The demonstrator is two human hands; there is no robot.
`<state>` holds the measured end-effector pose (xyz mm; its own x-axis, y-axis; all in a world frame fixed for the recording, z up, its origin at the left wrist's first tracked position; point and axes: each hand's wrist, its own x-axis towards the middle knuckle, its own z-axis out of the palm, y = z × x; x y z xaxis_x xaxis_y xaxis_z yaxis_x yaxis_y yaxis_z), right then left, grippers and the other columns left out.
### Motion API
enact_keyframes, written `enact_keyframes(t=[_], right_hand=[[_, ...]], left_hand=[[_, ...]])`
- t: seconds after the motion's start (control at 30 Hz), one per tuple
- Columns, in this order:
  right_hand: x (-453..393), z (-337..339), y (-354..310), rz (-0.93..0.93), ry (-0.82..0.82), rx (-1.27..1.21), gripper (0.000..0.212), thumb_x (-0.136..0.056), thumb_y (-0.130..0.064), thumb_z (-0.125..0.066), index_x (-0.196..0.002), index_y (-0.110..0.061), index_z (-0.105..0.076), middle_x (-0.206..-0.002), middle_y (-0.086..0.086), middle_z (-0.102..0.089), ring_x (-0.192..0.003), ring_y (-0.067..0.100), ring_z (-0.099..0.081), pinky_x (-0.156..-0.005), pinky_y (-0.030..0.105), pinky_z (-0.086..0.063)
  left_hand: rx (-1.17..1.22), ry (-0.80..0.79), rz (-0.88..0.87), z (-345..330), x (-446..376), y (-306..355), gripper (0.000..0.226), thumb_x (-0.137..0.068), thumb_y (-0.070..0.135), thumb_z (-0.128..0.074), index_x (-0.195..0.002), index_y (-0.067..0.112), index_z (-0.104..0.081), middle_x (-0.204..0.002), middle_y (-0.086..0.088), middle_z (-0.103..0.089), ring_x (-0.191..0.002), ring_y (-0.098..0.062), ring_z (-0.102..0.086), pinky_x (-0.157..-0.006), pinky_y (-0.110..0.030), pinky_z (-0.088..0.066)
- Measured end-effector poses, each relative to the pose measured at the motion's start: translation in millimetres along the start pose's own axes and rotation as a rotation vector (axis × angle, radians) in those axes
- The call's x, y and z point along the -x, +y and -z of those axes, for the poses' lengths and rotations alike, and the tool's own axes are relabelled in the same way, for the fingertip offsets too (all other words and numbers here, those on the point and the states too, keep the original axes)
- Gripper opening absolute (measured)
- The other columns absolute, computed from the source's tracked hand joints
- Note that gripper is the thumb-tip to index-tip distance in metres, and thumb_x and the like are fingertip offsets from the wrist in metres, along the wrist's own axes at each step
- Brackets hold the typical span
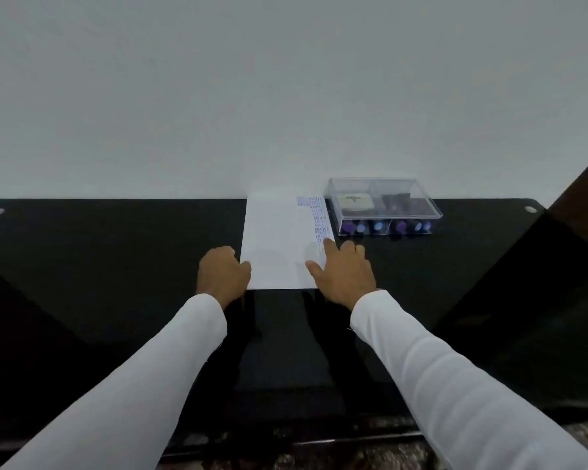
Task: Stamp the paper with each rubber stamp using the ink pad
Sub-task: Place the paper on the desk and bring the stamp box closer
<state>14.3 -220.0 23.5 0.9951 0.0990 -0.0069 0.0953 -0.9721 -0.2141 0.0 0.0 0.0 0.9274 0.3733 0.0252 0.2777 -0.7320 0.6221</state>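
White paper point(279, 239), thin and easily sliding, we are steadying: left hand point(223, 273) curled at its edge, right hand point(342, 273) spread flat.

The paper point(279, 242) lies on the table point(116, 252); the clear box point(384, 206) sits just right of it, stamps point(387, 227) inside.

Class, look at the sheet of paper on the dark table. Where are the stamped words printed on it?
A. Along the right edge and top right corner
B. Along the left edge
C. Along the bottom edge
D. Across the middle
A: the purple stamped words run down the right side of the paper, nearest the clear box.
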Motion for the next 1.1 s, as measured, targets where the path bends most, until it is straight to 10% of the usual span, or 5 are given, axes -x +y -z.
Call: enact_keyframes(t=[0.63, 0.8, 1.0, 1.1], right_hand=[[-49, -19, 0, -0.531, -0.056, -0.388, 0.063, -0.079, -0.035, -0.079, -0.127, -0.008, -0.049, -0.134, 0.019, -0.049, -0.123, 0.038, -0.048, -0.102, 0.048, -0.040], [-56, -17, 0, -0.548, -0.100, -0.473, 0.039, -0.078, -0.030, -0.079, -0.105, -0.017, -0.054, -0.125, 0.012, -0.058, -0.114, 0.034, -0.054, -0.100, 0.049, -0.041], [-56, -21, -5, -0.529, -0.071, -0.429, 0.036, -0.086, -0.026, -0.071, -0.116, -0.015, -0.055, -0.131, 0.013, -0.051, -0.121, 0.034, -0.047, -0.103, 0.049, -0.039], [-55, -23, -4, -0.478, -0.043, -0.444, 0.025, -0.087, -0.021, -0.067, -0.107, -0.015, -0.053, -0.126, 0.012, -0.056, -0.117, 0.034, -0.052, -0.099, 0.047, -0.044]], left_hand=[[0.086, -0.039, 0.335, -17, -31, 25, 0.024, -0.088, 0.006, -0.060, -0.069, 0.010, -0.046, -0.073, -0.006, -0.053, -0.060, -0.020, -0.050, -0.050, -0.028, -0.036], [0.180, -0.082, 0.364, -17, -36, 28, 0.020, -0.087, 0.013, -0.059, -0.069, 0.010, -0.050, -0.080, -0.007, -0.059, -0.073, -0.027, -0.059, -0.071, -0.035, -0.048], [0.124, -0.123, 0.466, -20, -39, 37, 0.027, -0.088, 0.025, -0.060, -0.111, 0.009, -0.061, -0.137, -0.019, -0.050, -0.127, -0.040, -0.044, -0.092, -0.040, -0.040], [0.229, -0.098, 0.434, -22, -39, 39, 0.016, -0.089, 0.019, -0.058, -0.097, 0.006, -0.061, -0.122, -0.015, -0.062, -0.110, -0.034, -0.056, -0.094, -0.038, -0.047]])
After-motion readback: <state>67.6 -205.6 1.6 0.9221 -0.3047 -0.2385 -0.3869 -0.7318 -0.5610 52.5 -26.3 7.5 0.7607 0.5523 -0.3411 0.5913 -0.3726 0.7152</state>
